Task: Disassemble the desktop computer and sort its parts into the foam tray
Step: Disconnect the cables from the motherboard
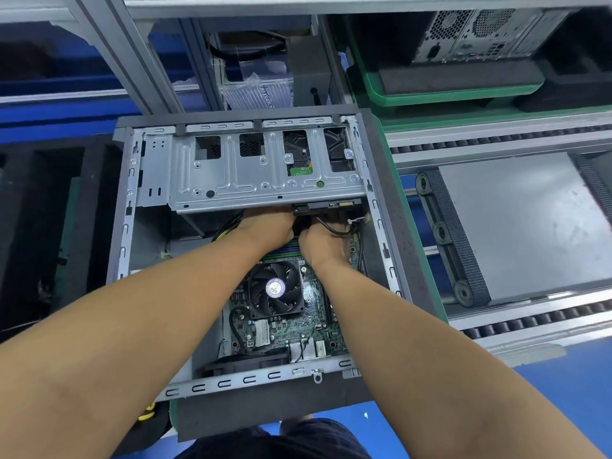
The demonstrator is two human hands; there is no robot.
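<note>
Two hands are inside the open desktop computer [127, 226] at once, both pushed under the near edge of the drive cage [251, 175]. The left hand [268, 224] has its fingers out of sight beneath the metal, so I cannot tell whether they hold anything. The right hand [323, 245], just beside it, has its fingers curled inward by a black cable [334, 230], but what they pinch, if anything, is hidden too.

My guess is they work as a pair because the plugs on the hard drive [331, 206], whose connector edge pokes out under the cage's right end, sit in a cramped spot: one hand to steady, one to pull.

The computer lies on its side on a dark pad, with the motherboard [298, 329] and CPU fan [276, 289] on the near side of the cage. The foam tray [99, 193] waits left of the cage, its pockets too dim to see into.

The fan's round purple label and a white sticker [261, 331] on the board carry print too small to read.
</note>
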